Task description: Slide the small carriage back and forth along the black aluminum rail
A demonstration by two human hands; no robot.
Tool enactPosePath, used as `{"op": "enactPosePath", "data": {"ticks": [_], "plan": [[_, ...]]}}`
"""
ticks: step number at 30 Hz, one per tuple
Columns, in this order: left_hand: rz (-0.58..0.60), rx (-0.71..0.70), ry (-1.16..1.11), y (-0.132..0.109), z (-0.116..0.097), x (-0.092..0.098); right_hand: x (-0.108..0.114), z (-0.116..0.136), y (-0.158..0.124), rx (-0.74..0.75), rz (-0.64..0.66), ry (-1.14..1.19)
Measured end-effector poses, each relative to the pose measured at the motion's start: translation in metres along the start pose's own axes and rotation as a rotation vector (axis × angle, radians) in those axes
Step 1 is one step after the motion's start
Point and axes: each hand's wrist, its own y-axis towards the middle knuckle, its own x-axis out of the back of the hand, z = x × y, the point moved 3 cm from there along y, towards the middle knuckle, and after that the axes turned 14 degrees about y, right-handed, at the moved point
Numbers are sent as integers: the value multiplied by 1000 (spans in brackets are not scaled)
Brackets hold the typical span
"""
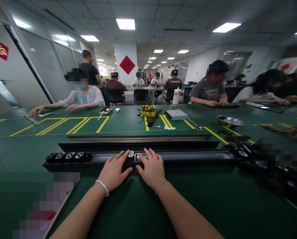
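Observation:
A long black channel lies crosswise before me on the green table. Inside it, between my hands, sits a small black module with a white face, which looks like a socket. My left hand rests its outstretched fingertips on the channel and against the left side of this module. Just to the right, the fingers of my right hand are spread over the channel, their tips close to the module. Several similar black modules stand in a row at the channel's left end. Neither hand is wrapped around anything.
Behind the channel lie two more long strips, one black. Many black parts are heaped at the right, near a metal bowl. A yellow object and a grey box stand farther back. Co-workers sit across the table.

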Motion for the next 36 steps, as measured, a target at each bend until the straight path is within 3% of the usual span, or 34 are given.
{"op": "enactPosePath", "data": {"ticks": [22,36], "plan": [[45,26,2,0,-1,1,1,1,0,-8,8,-14],[-30,49,-27,-2,-2,-1,2,2,0,-17,28,-16]]}}
